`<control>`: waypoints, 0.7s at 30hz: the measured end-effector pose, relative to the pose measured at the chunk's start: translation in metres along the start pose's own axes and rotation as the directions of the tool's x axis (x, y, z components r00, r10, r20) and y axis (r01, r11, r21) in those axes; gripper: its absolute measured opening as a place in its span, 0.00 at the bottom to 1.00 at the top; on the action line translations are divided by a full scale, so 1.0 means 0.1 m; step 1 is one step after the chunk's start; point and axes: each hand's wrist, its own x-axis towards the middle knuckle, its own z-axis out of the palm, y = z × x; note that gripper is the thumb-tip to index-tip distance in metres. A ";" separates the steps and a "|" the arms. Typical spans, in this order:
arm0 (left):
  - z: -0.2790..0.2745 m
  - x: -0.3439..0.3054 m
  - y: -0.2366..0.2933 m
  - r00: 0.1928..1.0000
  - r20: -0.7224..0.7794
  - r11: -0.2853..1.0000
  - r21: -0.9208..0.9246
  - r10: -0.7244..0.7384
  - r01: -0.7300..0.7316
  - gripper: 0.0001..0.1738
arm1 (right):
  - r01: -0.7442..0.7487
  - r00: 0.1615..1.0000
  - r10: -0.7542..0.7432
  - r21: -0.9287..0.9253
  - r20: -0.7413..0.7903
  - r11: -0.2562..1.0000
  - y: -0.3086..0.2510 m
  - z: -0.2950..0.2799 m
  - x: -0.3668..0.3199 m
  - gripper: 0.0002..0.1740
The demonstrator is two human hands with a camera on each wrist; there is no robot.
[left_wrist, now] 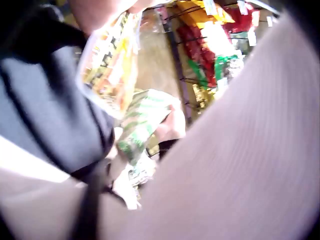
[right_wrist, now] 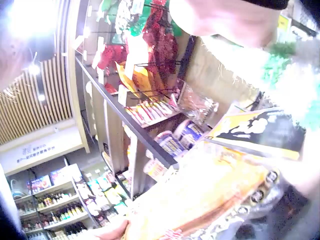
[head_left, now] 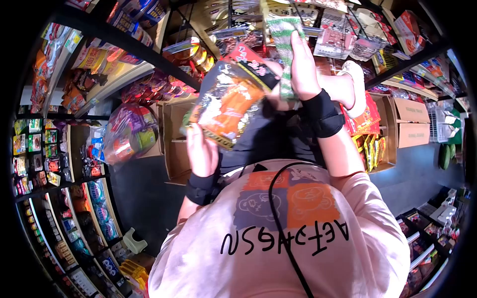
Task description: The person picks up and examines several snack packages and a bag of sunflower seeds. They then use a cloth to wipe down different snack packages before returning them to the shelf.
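Observation:
My left hand grips the lower left edge of a clear snack package with orange contents. In the left wrist view that hand is at the top, above the package. My right hand holds a green-and-white striped cloth upright, its thumb along the cloth, just right of the package. The right wrist view has the hand at the top, the overexposed cloth beside it and the package below. Cloth and hand partly hide the fingers.
Shelves of packaged snacks rise ahead and at both sides. An open cardboard box stands on the floor at left, beside a large clear bag of colourful packs. Another box and yellow packs are at right, near a shoe.

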 end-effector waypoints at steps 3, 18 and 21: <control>0.20 -0.05 0.25 0.908 0.097 0.907 0.080 0.407 -0.415 0.22 | 0.004 0.998 0.000 0.073 -0.055 0.997 -0.23 0.05 -0.09 0.25; 0.24 -0.08 0.00 0.546 0.826 0.028 0.555 -0.139 -0.832 0.17 | 0.896 0.257 -0.126 -0.187 0.958 0.404 0.09 0.61 -0.89 0.29; 0.31 -0.29 0.12 0.493 0.857 0.059 0.505 -0.151 -0.861 0.17 | 0.929 0.178 0.004 -0.170 0.984 0.328 0.28 0.55 -0.84 0.26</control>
